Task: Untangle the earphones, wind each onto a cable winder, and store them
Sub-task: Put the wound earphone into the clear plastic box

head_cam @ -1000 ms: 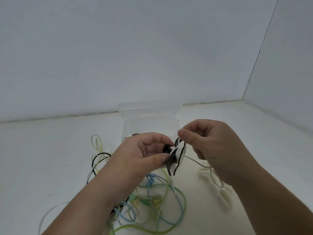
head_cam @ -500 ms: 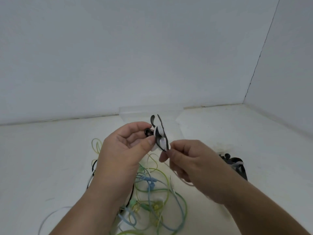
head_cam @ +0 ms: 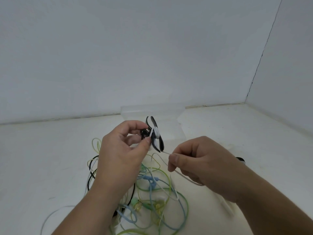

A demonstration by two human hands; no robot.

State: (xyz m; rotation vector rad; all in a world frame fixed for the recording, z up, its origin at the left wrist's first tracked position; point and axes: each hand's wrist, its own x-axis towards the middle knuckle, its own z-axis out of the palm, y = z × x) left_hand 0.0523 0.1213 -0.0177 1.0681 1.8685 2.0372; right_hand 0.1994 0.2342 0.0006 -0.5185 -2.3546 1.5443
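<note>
1. The left hand [head_cam: 122, 158] pinches a black winder [head_cam: 160, 143] between thumb and fingers, raised above the table [head_cam: 42, 158].
2. White cable [head_cam: 157, 132] is wrapped around the winder's middle.
3. The right hand [head_cam: 203, 163] pinches the cable's loose run near the winder.
4. Tangled earphones [head_cam: 149, 179] lie on the table beneath.

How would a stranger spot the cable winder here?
Find the clear box at the back of the table. Just in front, above the coloured cords, the left hand pinches a black winder with flared ends, white cord wrapped round its middle, unlike those loose cords.
</note>
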